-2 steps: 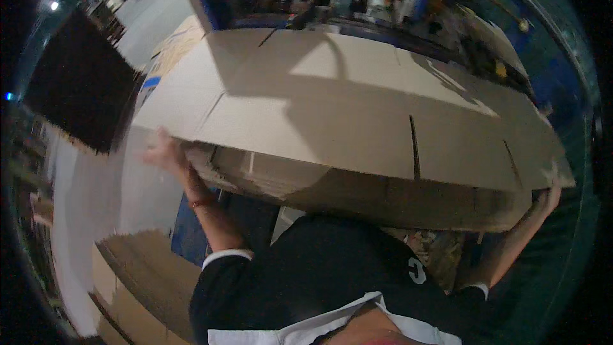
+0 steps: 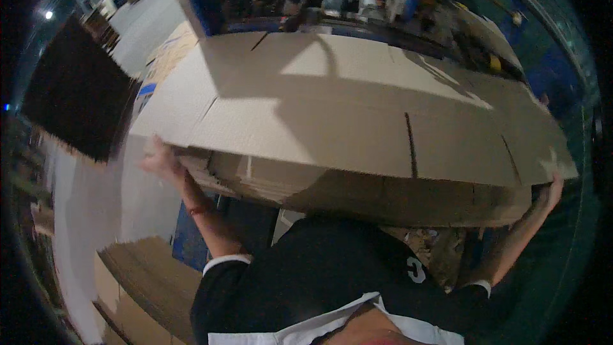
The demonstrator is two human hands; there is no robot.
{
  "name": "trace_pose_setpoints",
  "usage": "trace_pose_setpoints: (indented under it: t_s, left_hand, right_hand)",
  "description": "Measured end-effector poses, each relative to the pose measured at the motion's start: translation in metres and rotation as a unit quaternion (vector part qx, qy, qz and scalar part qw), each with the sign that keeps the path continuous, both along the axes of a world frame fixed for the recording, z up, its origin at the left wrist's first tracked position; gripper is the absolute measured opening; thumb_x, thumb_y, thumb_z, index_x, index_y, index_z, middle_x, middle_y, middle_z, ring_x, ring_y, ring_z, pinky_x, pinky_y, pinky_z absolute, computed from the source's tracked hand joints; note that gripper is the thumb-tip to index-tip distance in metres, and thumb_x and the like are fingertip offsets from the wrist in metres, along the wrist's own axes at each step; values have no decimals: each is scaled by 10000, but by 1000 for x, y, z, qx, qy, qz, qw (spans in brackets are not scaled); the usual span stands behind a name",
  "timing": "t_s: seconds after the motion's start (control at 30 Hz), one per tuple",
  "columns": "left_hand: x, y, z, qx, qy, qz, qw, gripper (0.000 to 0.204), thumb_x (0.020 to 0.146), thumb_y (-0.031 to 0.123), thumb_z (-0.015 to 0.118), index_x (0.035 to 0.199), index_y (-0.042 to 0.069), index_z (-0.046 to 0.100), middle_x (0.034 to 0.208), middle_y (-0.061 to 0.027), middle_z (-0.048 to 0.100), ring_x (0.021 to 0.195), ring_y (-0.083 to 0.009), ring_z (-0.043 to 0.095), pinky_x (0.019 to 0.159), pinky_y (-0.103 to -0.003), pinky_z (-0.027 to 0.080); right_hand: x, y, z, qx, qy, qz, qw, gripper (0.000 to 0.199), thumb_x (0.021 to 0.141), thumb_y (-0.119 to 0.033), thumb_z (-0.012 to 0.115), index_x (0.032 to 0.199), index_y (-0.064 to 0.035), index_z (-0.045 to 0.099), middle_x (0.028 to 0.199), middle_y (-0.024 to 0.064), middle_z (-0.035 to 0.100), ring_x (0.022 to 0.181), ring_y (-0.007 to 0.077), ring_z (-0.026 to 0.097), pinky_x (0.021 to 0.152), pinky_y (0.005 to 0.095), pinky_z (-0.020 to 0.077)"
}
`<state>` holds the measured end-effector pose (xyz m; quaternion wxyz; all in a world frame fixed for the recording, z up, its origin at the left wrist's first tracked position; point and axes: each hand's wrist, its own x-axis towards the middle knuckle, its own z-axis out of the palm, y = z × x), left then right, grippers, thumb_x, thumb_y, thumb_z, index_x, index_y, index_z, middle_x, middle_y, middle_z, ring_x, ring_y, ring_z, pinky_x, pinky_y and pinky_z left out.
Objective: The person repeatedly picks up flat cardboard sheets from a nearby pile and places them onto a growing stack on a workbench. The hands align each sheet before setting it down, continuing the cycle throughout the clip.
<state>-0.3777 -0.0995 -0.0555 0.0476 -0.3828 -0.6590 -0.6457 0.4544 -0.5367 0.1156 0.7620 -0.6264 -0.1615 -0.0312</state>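
Note:
A wide, flat cardboard sheet (image 2: 357,131) with slots and crease lines spans the space in front of me. Its near edge is raised over a stack of cardboard sheets (image 2: 357,198). At the near left corner, my left hand (image 2: 165,161) is closed on the edge, though its fingers are blurred. My right hand (image 2: 549,193) grips the near right corner, its fingers partly hidden under the board. Both arms are spread wide. Shadows fall across the sheet's pale upper face.
Beyond the sheet stands a blue-framed machine (image 2: 332,0). A dark stack with ragged edges (image 2: 80,93) rises at the left. More cardboard (image 2: 143,287) lies at the lower left, beside a blue panel (image 2: 191,230). Green flooring (image 2: 549,268) runs along the right.
The whole view has tilted slightly, so the sheet's left end appears a little lower and its right end a little higher. Both hands remain at the same corners.

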Motion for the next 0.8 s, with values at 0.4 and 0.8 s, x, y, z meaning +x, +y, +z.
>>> trace_pose_setpoints:
  t_s: [0.4, 0.8]
  left_hand:
    - [109, -79, 73, 40, -207, -512, 833, 235, 868, 62, 534, 1073, -50, 559, 1129, -137, 545, 1016, -216, 528, 882, -345, 427]
    - [235, -137, 122, -184, 560, -582, 560, 413, 856, 151, 453, 1266, 170, 507, 1365, -65, 421, 1291, -321, 327, 1068, -475, 223]
  right_hand:
    - [-259, 21, -66, -309, -497, 72, 807, 240, 798, -86, 584, 1032, -50, 621, 1090, 147, 611, 1044, 290, 564, 920, 457, 415]
    - [-242, 67, -76, -428, -571, 358, 602, 429, 745, -224, 668, 1154, -134, 574, 1259, 88, 516, 1184, 292, 469, 994, 446, 344]
